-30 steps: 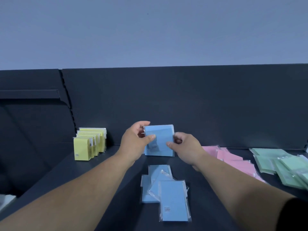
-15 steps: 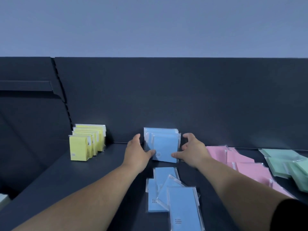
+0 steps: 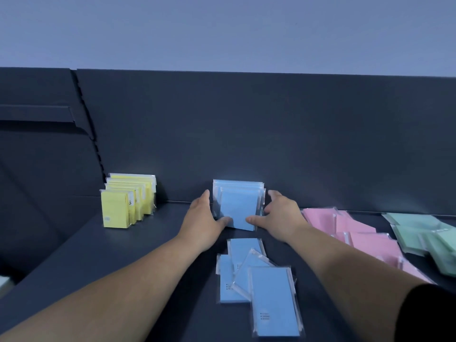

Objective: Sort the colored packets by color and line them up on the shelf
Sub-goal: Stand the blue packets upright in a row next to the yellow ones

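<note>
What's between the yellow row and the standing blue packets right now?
Head view: bare shelf, except for the left hand, which rests against the left side of the standing blue packets.

behind the front blue packet (image 3: 238, 211) standing at the shelf's (image 3: 148, 243) back edge, the rest of its row showed only thin top and side strips. the yellow row (image 3: 128, 201) near the back left corner hid all but its first packet's face. the green packets (image 3: 424, 230) ran off the picture's right edge, and the right forearm (image 3: 345, 260) covered part of the pink packets (image 3: 370, 240). print on the flat blue packets (image 3: 271, 292) was too small to read. a pale thing (image 3: 3, 282) was cut off at the left.
</note>
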The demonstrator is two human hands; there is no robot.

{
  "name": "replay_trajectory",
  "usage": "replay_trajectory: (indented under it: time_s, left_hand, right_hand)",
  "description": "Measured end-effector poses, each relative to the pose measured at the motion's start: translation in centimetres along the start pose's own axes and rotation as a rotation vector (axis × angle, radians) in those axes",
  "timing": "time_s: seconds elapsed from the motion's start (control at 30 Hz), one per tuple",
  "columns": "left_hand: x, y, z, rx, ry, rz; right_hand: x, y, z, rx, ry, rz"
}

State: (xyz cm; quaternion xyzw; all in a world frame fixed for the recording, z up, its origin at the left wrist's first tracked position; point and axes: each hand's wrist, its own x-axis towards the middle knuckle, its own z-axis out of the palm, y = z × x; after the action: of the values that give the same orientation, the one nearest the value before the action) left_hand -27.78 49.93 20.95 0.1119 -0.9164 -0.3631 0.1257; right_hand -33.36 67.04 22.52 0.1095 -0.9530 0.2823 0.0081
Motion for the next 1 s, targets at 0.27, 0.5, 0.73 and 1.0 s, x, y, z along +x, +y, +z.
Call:
replay_trajectory:
  time_s: [0.27,0.5,0.73,1.0]
  left_hand:
    - [-3.3,1.2,-1.8,0.154,-0.269,-0.050]
    - [-4.5,1.8,-0.9,-0.010,-0.328,-0.114]
    - [-4.3,2.1,-2.3,-0.309,-0.157,-0.141]
    - [-5.8,2.3,-3.0,-0.072,-0.455,-0.169]
  right_hand:
    - [-4.6,-0.1,-3.7,-0.002,-0.339,-0.013]
    - [-7.3,0.5,-4.4,-0.211,-0.620,-0.101]
    - [-6.6,3.3,-6.8,0.443,-0.411,0.124]
    - [-6.3,3.8,-6.2,0.456,-0.296,0.182]
